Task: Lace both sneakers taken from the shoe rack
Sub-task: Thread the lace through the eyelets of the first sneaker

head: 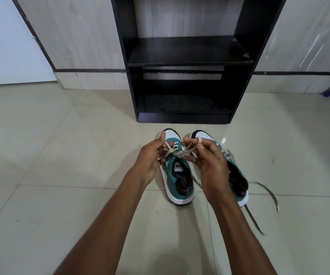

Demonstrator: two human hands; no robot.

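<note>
Teal suede, white sole, white toe panel with black cap: left sneaker (pixel 177 173) flat on pale glossy floor tiles (pixel 51 175), directly beneath both hands. Dark insole and white branded tongue label visible inside the opening; nothing else seen in it. Off-white flat lace (pixel 177 153) crossed and gathered over the tongue, between the two hands. Left hand (pixel 150 161) pinching one lace strand, thumb raised, fingers curled around the strand. Right hand (pixel 207 157) pinching the other strand, a loop of lace wound over one fingertip.

Matching right sneaker (pixel 237 179) just beyond the right hand, partly hidden behind it, standing beside the first without visible contact. Grey loose lace (pixel 267 189) trailing from it across the tiles, outward from the right wrist.

Black wooden shoe rack (pixel 182 60) well ahead of both hands, against the wall. Upper and lower shelves bare; chipped edge at the upper shelf's right corner.
</note>
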